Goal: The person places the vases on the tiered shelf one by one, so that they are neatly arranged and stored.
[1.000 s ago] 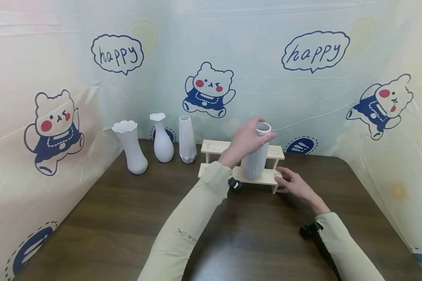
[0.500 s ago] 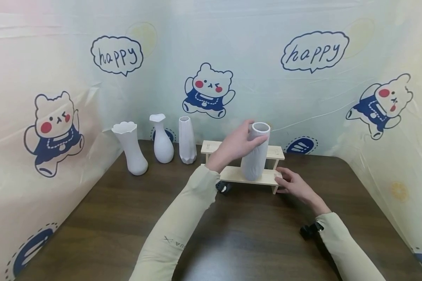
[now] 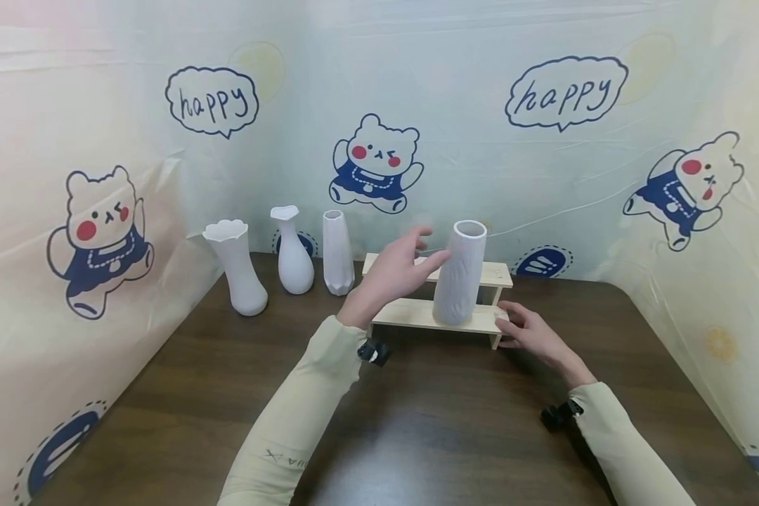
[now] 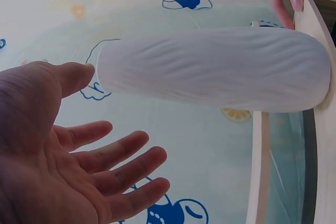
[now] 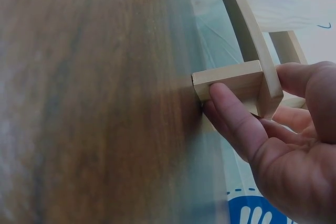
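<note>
A white ribbed vase point(image 3: 460, 274) stands upright on the lower tier of a two-tier wooden shelf point(image 3: 405, 313), toward its right side. Just left of the vase's upper part is my left hand point(image 3: 395, 268), fingers spread and relaxed, holding nothing. In the left wrist view my left hand point(image 4: 68, 150) shows its palm, and the thumb tip lies close to the vase rim; whether they touch I cannot tell. My right hand point(image 3: 534, 339) grips the lower tier's right end. In the right wrist view its thumb lies on the board and fingers point(image 5: 233, 116) press the shelf's leg point(image 5: 228, 80).
To the left on the dark wooden table point(image 3: 228, 407) stand three more white vases: a scalloped one point(image 3: 237, 270), a narrow-necked one point(image 3: 294, 260) and a faceted one point(image 3: 338, 256). A printed cloth point(image 3: 462, 140) hangs behind and at both sides.
My left hand has let go of the ribbed vase and moved left and slightly down, its fingers opening. The vase stays on the shelf, and my right hand keeps its place.
</note>
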The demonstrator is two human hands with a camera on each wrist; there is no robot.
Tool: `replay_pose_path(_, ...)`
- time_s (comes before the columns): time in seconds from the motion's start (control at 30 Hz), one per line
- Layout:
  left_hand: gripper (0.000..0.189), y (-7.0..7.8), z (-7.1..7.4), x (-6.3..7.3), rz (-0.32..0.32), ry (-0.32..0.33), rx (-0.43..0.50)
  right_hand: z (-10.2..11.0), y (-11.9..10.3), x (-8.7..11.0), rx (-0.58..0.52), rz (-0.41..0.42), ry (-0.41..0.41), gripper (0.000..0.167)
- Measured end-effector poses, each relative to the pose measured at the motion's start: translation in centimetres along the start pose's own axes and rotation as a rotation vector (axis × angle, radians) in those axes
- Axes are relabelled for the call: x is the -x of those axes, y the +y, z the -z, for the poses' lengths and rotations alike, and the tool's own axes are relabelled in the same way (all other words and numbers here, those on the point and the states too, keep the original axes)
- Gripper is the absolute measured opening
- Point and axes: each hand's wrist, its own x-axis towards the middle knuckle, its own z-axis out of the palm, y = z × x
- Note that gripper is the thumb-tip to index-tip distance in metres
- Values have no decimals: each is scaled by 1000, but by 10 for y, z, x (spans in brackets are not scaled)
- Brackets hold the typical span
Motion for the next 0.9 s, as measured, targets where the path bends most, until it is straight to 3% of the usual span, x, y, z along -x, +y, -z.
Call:
replay_pose_path(0.2, 61, -10, 2, 11, 26, 52, 17, 0, 0, -1, -13, 1, -4, 64)
replay_pose_path(0.43, 50, -31, 7, 19, -4, 161, 63, 0, 1, -1, -26, 5, -7, 64)
replay_pose_path(0.6, 49, -44, 15, 23, -22, 200, 100, 0, 1, -1, -19, 2, -5, 64)
replay_pose_path(0.9, 47, -63, 28, 30, -26, 298, 90, 0, 1, -2, -18, -2, -5, 63)
